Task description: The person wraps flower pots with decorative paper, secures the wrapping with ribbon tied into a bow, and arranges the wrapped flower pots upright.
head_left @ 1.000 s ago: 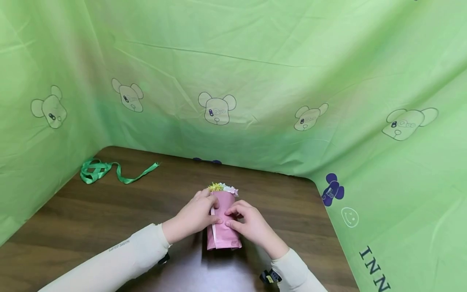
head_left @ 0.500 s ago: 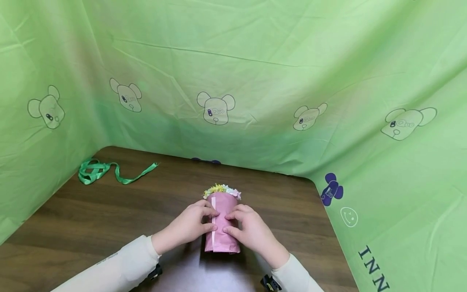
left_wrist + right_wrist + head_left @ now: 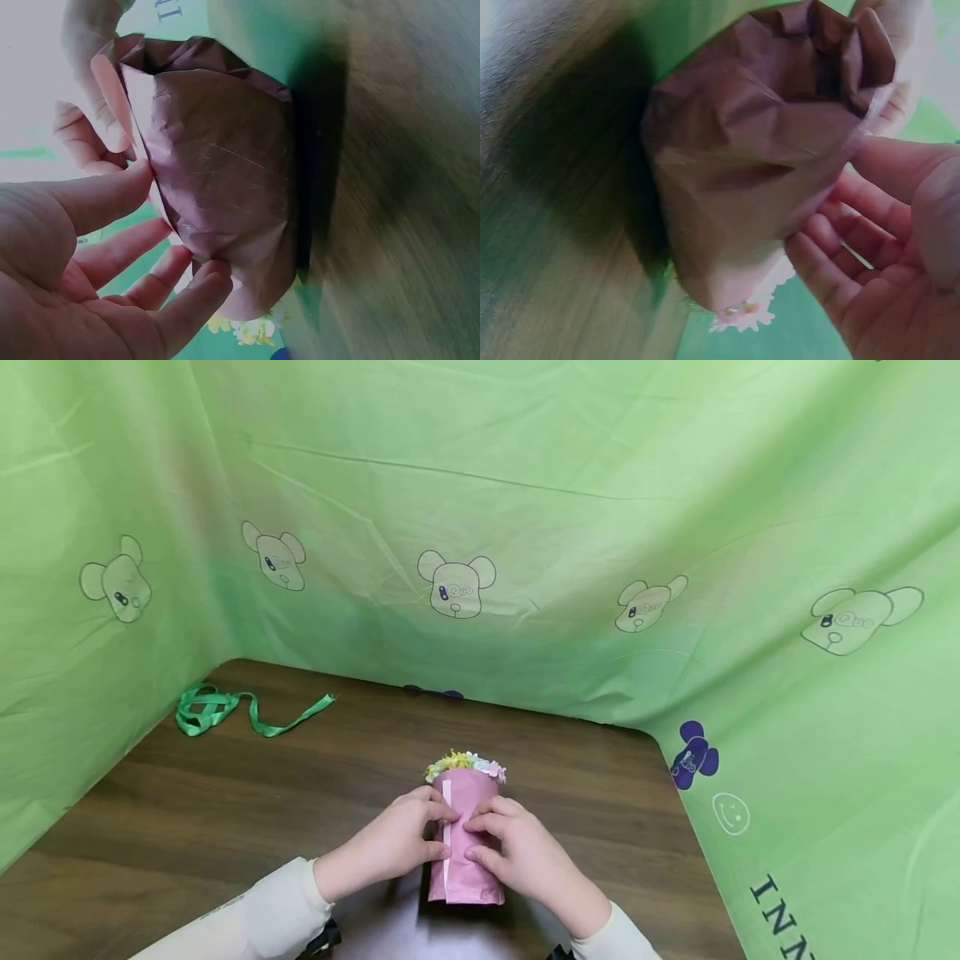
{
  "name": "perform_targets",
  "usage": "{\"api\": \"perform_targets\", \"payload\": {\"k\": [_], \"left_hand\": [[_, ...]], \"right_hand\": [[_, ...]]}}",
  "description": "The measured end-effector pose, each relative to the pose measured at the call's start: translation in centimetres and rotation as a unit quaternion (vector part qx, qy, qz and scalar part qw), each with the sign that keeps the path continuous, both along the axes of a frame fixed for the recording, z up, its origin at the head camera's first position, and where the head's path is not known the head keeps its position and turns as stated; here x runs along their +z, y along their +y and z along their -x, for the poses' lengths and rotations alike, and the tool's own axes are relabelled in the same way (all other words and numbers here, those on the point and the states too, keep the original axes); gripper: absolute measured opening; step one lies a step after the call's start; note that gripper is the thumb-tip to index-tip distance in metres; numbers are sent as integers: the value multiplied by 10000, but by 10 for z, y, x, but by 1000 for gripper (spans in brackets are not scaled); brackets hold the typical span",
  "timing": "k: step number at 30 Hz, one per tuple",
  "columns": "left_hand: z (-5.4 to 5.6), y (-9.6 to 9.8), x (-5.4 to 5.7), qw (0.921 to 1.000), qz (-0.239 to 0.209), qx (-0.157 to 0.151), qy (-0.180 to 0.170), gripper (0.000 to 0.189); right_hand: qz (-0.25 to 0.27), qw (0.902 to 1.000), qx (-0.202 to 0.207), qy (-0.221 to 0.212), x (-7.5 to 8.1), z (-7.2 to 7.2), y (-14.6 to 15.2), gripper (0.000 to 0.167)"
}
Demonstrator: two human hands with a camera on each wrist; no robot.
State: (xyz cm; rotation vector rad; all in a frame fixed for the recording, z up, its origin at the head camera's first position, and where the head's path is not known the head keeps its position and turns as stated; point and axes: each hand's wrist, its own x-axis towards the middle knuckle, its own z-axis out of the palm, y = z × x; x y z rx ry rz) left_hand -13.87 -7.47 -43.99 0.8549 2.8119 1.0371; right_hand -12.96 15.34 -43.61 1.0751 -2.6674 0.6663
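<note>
A small bouquet (image 3: 468,793) wrapped in pink paper stands or lies low over the table, its yellow, white and pink flowers (image 3: 465,763) showing at the far end. Down the wrap's left front runs a pale edge strip (image 3: 447,792). My left hand (image 3: 390,837) holds the wrap from the left, thumb and fingertips at that strip. From the right, my right hand (image 3: 528,853) grips the paper with thumb and bent fingers. Both wrist views show the crumpled, folded near end of the wrapping (image 3: 217,150). Whatever lies inside the paper is hidden.
A loose green ribbon (image 3: 300,718) lies coiled at the back left of the brown wooden table (image 3: 360,718). Green cloth (image 3: 547,635) with printed bear heads rises around the back and both sides.
The bouquet and both hands have come slightly nearer. My left hand has slid down from near the flowers, uncovering the pale strip's upper end. The head view has shifted a little.
</note>
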Motion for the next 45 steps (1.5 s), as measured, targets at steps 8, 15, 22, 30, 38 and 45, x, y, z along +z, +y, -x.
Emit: {"api": "perform_targets", "payload": {"k": [8, 15, 22, 30, 38, 45], "left_hand": [[-3, 5, 1, 9998, 37, 152, 133, 33], [-4, 8, 3, 9999, -4, 105, 83, 31], [9, -1, -1, 9986, 121, -396, 321, 23], [76, -58, 4, 9928, 944, 653, 346, 14], [164, -165, 4, 9636, 1700, 2054, -178, 15], [172, -212, -20, 9460, 2235, 2275, -580, 23]], "right_hand": [[-93, 9996, -260, -77, 6, -2, -4, 23], [-561, 9980, -256, 163, 11, -5, -6, 29], [-582, 9980, -109, -216, 16, 1, -5, 24], [-526, 9982, -166, -231, 14, 3, -6, 24], [-452, 9983, -315, -203, 11, 2, -3, 25], [-409, 9983, -323, -271, 8, 2, -6, 25]]}}
